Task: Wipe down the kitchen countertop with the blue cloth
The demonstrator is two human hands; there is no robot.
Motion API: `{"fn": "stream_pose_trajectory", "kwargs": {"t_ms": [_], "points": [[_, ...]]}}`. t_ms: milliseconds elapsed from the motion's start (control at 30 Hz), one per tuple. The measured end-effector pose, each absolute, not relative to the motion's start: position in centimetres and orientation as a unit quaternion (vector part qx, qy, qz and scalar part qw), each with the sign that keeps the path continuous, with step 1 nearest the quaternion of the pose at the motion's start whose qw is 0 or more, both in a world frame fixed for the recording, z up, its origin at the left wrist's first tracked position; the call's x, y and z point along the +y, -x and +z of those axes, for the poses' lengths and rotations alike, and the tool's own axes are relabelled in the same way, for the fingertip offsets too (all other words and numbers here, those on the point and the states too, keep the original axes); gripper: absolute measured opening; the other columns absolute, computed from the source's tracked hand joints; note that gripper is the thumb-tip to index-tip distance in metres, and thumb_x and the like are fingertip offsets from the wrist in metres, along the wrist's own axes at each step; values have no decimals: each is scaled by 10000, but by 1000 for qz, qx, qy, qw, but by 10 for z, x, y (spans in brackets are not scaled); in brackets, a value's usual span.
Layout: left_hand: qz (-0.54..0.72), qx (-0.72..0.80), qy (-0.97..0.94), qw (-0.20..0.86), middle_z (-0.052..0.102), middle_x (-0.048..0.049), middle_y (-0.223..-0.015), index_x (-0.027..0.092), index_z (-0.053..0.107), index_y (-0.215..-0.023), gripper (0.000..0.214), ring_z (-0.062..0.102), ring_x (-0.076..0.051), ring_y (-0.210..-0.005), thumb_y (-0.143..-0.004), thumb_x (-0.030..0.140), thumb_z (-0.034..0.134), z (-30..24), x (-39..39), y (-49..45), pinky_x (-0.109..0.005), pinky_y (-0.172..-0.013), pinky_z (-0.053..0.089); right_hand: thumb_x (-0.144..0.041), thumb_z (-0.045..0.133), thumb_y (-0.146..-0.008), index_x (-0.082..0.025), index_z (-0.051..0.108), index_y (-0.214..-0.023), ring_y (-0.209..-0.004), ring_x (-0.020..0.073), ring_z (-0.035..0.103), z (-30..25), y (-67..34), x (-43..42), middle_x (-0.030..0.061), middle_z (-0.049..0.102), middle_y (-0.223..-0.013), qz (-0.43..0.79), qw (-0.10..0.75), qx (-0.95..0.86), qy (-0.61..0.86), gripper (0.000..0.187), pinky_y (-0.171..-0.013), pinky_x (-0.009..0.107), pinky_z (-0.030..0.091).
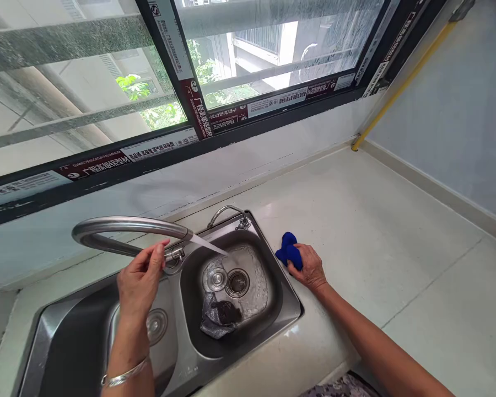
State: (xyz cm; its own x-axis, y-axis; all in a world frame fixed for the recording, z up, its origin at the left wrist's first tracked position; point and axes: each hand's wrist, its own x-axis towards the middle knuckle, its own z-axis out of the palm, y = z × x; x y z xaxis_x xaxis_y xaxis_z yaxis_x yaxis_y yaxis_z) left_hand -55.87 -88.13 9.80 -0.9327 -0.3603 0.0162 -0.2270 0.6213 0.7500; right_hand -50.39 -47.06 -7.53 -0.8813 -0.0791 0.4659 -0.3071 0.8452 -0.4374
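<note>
My left hand (143,278) reaches to the base of the curved steel faucet (124,229), with thumb and fingers closed on its handle (174,255). Water streams from the spout into the right basin (231,286) of a double steel sink. My right hand (310,267) rests on the pale countertop (376,231) beside the sink's right rim, fingers wrapped round a bunched blue cloth (288,251). A dark grey rag (219,320) lies wet in the right basin near the drain (237,282).
The left basin (78,342) lies under my left forearm, which wears a silver bracelet (124,375). A window with a dark frame (198,118) runs behind the sink. A yellow pipe (397,88) climbs the right corner by a grey wall.
</note>
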Motion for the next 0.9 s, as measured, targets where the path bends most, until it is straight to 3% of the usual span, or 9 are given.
{"fn": "stream_pose_trajectory", "kwargs": {"t_ms": [233, 333, 467, 900], "points": [[-125, -951, -261, -106, 738, -84, -934, 251, 700, -962, 452, 662, -318, -896, -853, 657, 536, 53, -885, 558, -364, -706, 428, -323, 580, -879, -185, 561, -1189, -935, 283, 621, -74, 504, -470, 122, 671, -1066, 253, 219, -937, -104, 340, -811, 436, 562], [-128, -947, -262, -136, 738, -103, -877, 251, 693, -828, 512, 669, -358, -884, -827, 730, 513, 36, -883, 560, -395, -715, 457, -316, 586, -877, -182, 559, -1183, -925, 279, 622, -73, 504, -470, 121, 671, -1059, 254, 216, -937, -104, 335, -800, 428, 562], [-133, -947, -263, -130, 727, -114, -838, 256, 688, -834, 558, 666, -370, -898, -822, 766, 462, 26, -883, 562, -404, -736, 467, -312, 580, -874, -183, 559, -1186, -923, 284, 620, -74, 504, -470, 122, 670, -1057, 250, 219, -937, -104, 338, -798, 435, 564], [-217, -930, -284, -88, 653, -23, -699, 248, 638, -731, 541, 606, -239, -730, -705, 774, 518, 29, -895, 550, -334, -718, 399, -336, 584, -897, -176, 567, -1199, -913, 279, 626, -74, 504, -470, 120, 670, -1043, 252, 228, -934, -106, 342, -780, 435, 571]]}}
